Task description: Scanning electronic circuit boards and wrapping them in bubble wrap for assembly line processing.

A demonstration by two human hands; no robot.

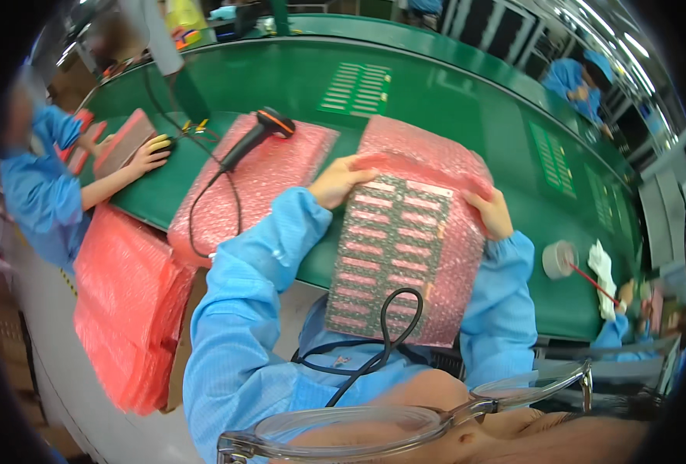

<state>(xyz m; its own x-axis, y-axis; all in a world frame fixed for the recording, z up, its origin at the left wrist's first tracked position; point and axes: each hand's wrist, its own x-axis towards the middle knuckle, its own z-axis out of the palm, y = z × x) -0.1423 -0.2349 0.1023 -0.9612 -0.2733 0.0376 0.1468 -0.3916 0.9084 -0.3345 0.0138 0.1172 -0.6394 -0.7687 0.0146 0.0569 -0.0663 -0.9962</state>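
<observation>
A pink bubble-wrap bag (457, 286) is held up in front of me, tilted against the green bench edge. Through its film shows a flat circuit-board panel (395, 247) with two columns of slots. My left hand (343, 182) pinches the bag's upper left edge between thumb and fingers. On the other side, my right hand (491, 213) is closed on the bag's right edge, thumb toward the panel. Between the hands the bag's top part (420, 143) is creased and leans away over the bench. A black cable loop (401, 309) hangs before the bag's lower part.
A black-and-orange barcode scanner (254, 141) lies on another pink bubble bag (281, 178) at left. Several pink bags (130, 309) hang lower left. A co-worker's hand (151, 155) rests nearby. Board panels (356, 89) lie on the green surface; a tape roll (559, 259) stands right.
</observation>
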